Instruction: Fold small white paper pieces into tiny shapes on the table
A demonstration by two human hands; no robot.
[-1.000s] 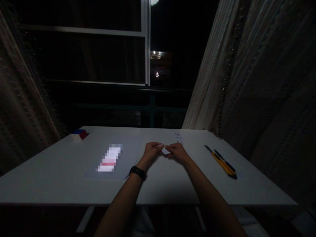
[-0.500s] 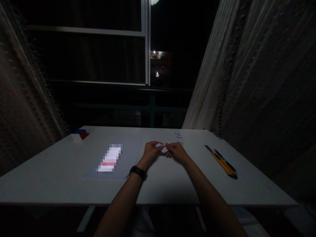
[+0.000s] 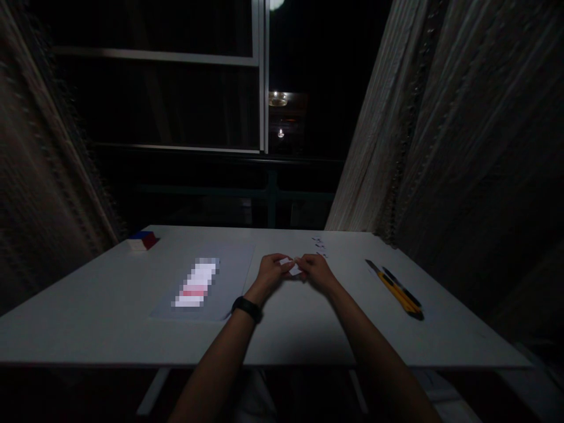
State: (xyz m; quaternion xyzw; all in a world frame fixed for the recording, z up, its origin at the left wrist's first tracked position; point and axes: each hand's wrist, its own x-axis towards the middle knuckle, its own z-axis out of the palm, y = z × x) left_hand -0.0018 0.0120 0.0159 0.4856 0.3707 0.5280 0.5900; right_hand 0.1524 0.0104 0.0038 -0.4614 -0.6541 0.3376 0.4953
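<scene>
Between my two hands is a small piece of white paper [image 3: 295, 270], held above the middle of the white table [image 3: 304, 329]. My left hand [image 3: 271, 271], below which a black band [image 3: 247, 308] circles the wrist, pinches the paper's left part. The thumb and fingers of my right hand [image 3: 316, 271] are closed on its right side. The fingertips of both hands nearly meet and hide part of the paper. Just beyond my right hand lie several small dark-marked paper pieces [image 3: 318, 245].
A yellow utility knife [image 3: 396, 291] and a black pen [image 3: 402, 285] lie at the right. On the left, a lit, blurred-out screen [image 3: 197, 283] rests on white paper sheets [image 3: 233, 264]. A colored cube [image 3: 141, 240] sits at the far left, with curtains [image 3: 365, 129] and a window behind.
Both hands stay in nearly the same place, still pinching the paper. The paper's angle and the fingers have shifted slightly.
</scene>
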